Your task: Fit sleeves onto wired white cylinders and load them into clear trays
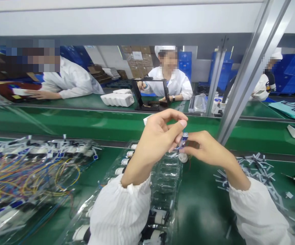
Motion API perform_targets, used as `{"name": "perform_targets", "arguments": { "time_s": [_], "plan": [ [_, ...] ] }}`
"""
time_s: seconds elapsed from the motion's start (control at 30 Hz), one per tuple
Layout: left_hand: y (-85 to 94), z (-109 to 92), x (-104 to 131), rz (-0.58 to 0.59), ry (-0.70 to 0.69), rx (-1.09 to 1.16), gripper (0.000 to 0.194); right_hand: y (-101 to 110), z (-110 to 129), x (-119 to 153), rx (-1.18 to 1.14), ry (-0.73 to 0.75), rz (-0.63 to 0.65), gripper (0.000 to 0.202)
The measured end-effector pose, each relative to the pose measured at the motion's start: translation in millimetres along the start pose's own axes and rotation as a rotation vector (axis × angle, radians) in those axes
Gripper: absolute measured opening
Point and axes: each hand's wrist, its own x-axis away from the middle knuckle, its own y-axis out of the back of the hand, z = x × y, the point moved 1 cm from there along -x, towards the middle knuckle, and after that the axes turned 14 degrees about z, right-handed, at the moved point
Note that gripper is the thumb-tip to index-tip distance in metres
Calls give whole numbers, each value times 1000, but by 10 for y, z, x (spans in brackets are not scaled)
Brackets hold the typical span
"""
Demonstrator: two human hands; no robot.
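Right hand [201, 148] pinching small blue-and-white part [185, 136] between fingertips.

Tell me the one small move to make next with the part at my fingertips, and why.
I'd firm up the right hand's pinch on the small blue-and-white part before shifting the left hand: both hands' fingertips crowd around it, and a white round piece shows just below.

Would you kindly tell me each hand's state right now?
Left hand: thumb and fingertips pinched together; anything between them is too small to tell.
Right hand: closed on a small blue-and-white part.
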Motion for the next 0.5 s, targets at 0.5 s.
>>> {"name": "perform_targets", "arguments": {
  "time_s": [0.5],
  "plan": [
    [219, 123, -105, -132, -104, -19, 18, 276, 71, 227, -404, 91, -447, 24]
  ]
}}
